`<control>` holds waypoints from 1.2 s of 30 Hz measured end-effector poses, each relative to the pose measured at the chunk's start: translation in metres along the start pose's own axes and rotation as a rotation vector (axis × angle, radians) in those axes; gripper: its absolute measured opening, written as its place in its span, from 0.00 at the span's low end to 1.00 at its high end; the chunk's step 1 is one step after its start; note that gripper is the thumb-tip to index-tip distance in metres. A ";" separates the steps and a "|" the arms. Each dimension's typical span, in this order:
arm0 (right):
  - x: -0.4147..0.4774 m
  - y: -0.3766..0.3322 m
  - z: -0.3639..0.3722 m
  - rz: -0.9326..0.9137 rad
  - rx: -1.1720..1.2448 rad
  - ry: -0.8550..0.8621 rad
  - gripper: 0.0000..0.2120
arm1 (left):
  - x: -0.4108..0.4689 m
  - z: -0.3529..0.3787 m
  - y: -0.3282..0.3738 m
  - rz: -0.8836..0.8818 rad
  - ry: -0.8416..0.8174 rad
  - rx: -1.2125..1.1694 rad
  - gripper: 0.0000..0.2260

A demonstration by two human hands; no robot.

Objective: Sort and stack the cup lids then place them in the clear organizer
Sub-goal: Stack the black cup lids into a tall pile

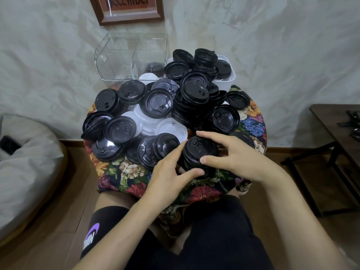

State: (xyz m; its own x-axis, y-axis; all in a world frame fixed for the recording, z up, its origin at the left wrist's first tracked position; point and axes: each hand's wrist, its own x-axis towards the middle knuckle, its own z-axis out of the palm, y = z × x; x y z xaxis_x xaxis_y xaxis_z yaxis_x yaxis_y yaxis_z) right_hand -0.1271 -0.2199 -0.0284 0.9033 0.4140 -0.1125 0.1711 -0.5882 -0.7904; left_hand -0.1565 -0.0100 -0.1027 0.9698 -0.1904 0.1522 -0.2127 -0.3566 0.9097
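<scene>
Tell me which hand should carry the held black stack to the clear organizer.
Probably left. The left hand grips the black stack on the side nearer the clear organizer; the right hand would cross the tall lid pile.

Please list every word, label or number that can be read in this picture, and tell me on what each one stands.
"December": on the framed picture on the wall, its top cut off.
White letters under a purple logo on the black shorts: not readable.
Embossed marks on the black lids: too small to read.
</scene>
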 end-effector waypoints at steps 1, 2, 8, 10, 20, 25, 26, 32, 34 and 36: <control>0.000 -0.001 0.001 0.005 -0.004 0.004 0.32 | 0.000 0.000 0.000 -0.003 -0.001 0.000 0.32; 0.000 -0.002 0.002 0.008 -0.012 0.013 0.32 | 0.000 0.000 -0.001 -0.004 -0.002 0.001 0.31; -0.001 0.000 0.007 -0.001 -0.060 0.027 0.33 | 0.002 -0.001 -0.004 0.002 -0.017 -0.007 0.31; -0.001 0.000 0.005 -0.004 -0.052 0.008 0.34 | 0.003 -0.001 -0.005 0.007 -0.029 -0.002 0.31; 0.005 0.003 -0.006 -0.063 -0.049 -0.096 0.34 | 0.002 -0.003 -0.003 -0.002 -0.040 -0.006 0.31; 0.004 0.003 -0.006 -0.093 -0.148 -0.084 0.36 | 0.002 -0.002 0.001 0.012 -0.029 0.003 0.30; 0.004 0.004 -0.005 -0.089 -0.149 -0.079 0.36 | 0.002 -0.002 0.001 0.017 -0.025 0.005 0.30; 0.004 0.010 -0.001 -0.068 -0.137 -0.059 0.36 | 0.002 -0.002 0.002 0.009 -0.023 0.011 0.28; 0.004 0.012 0.000 -0.061 -0.128 -0.056 0.36 | 0.002 -0.002 0.002 0.008 -0.025 0.014 0.28; 0.003 0.012 0.001 -0.052 -0.125 -0.060 0.37 | 0.002 -0.001 0.002 0.015 -0.015 0.030 0.28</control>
State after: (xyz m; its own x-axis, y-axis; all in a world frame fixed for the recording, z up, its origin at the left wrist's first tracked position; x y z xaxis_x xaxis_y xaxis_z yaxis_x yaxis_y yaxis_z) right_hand -0.1222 -0.2254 -0.0389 0.8678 0.4842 -0.1121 0.2678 -0.6457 -0.7151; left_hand -0.1544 -0.0101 -0.1002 0.9646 -0.2096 0.1598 -0.2311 -0.3808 0.8953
